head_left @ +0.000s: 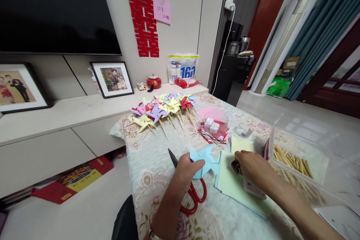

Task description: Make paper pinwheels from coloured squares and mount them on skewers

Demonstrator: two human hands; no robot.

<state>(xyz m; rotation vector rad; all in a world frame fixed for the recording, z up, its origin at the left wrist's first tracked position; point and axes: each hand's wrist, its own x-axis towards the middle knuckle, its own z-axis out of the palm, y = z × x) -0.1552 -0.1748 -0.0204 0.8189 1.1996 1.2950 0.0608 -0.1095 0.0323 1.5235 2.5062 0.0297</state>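
My left hand point(187, 170) pinches a light blue paper pinwheel point(206, 161) between thumb and fingers, above the table. Under that hand lie scissors point(194, 198) with red handles, their dark blades pointing to the far left. My right hand point(249, 163) is closed, with bent fingers over a small dark patterned box point(235, 167) on a stack of pale green and blue paper sheets point(230, 185). What its fingertips grip is hidden. A small white box point(254, 188) lies below the right wrist. Finished-looking pinwheels on wooden sticks point(165, 108) are heaped at the far side.
At the right stands a clear plastic bin point(298, 191) of wooden sticks point(292, 161). A clear round container with small white boxes point(212, 124) sits on red paper pieces point(215, 137), near a small clear dish point(244, 130). The cloth-covered table point(146, 157) meets a white cabinet point(64, 114) behind.
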